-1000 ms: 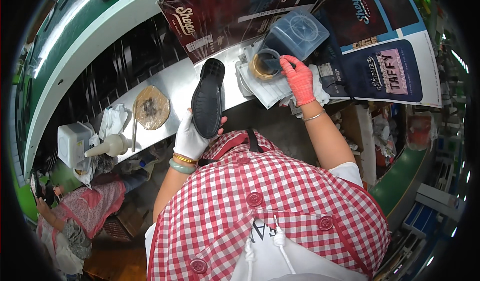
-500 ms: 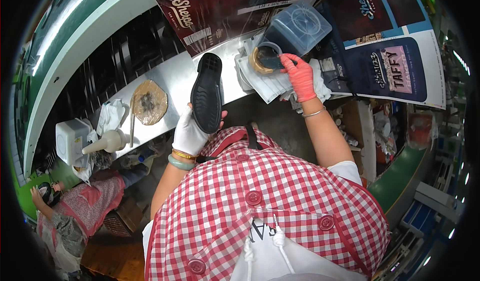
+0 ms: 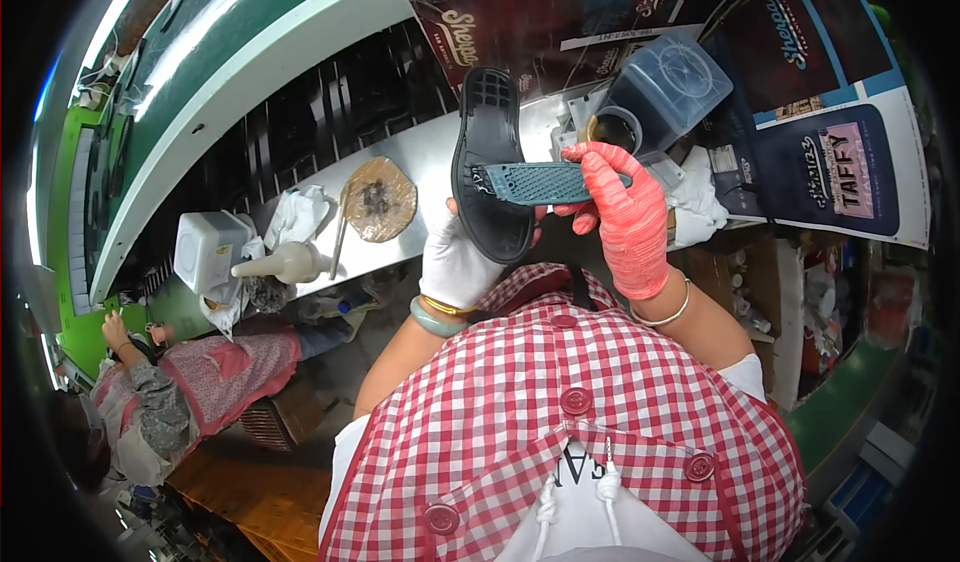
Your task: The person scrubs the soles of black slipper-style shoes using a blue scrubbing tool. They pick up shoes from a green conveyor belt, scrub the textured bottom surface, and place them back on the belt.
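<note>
A person's left hand [image 3: 462, 260], in a white glove, grips a black shoe sole [image 3: 492, 167] from beneath, fingers curled around its lower end so the sole stands raised in front of the chest, its long axis running up and away from the body. The right hand [image 3: 625, 217], in a red glove, pinches one end of a flat teal perforated strip [image 3: 545, 182], perhaps a brush or insert; the fisheye view leaves its kind unclear. The strip lies crosswise over the middle of the sole and seems to touch it.

A second ago the right hand was down at the small open tin [image 3: 612, 130] on the bench, and the sole was held lower and alone. Now that hand has left the tin and brought the strip onto the sole, while the left hand has lifted the sole higher. The work seems to have moved from the tin to the sole's own surface.

Beside the tin sits a clear plastic box [image 3: 672, 90]. On the pale metal bench [image 3: 420, 157], left of the sole, rest a round brownish pad [image 3: 377, 199], a crumpled white cloth [image 3: 297, 214], a cream squeeze bottle [image 3: 280, 262] on its side and a white square tub [image 3: 207, 249]. At lower left, another person in a pink patterned top [image 3: 165, 402] is seated, well apart.
</note>
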`<state>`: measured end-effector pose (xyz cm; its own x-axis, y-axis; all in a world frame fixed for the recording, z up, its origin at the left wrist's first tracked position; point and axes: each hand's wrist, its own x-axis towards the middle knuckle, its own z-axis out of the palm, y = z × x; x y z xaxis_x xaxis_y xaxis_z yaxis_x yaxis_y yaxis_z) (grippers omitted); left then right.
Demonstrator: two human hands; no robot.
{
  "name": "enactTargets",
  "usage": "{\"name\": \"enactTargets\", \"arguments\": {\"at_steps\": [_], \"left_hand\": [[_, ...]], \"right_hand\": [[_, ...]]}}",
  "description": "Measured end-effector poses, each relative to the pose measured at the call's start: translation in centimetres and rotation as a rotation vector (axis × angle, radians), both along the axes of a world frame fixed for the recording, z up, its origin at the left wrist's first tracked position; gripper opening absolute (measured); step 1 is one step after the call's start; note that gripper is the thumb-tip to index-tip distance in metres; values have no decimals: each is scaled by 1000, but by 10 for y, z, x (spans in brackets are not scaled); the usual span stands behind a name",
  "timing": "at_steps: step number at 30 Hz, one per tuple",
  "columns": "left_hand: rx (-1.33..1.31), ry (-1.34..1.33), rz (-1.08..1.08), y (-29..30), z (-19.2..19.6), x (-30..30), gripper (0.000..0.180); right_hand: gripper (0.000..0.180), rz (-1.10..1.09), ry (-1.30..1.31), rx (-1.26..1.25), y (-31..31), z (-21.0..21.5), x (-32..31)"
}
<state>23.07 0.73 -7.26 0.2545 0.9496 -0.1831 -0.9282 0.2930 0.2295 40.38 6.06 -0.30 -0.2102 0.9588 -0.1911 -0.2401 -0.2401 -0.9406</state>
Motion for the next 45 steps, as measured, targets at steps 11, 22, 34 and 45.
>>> {"name": "enactTargets", "arguments": {"at_steps": [11,22,34,45], "left_hand": [[70,34,31,-4,16,9,65],[77,279,-99,-15,27,12,92],[138,224,-191,-16,23,10,84],[99,172,-112,-12,15,11,78]], "right_hand": [[24,37,-49,38,-9,10,-5],[19,-82,-1,159,18,24,2],[19,-129,-33,249,45,40,10],[22,104,-92,66,-5,32,13]]}}
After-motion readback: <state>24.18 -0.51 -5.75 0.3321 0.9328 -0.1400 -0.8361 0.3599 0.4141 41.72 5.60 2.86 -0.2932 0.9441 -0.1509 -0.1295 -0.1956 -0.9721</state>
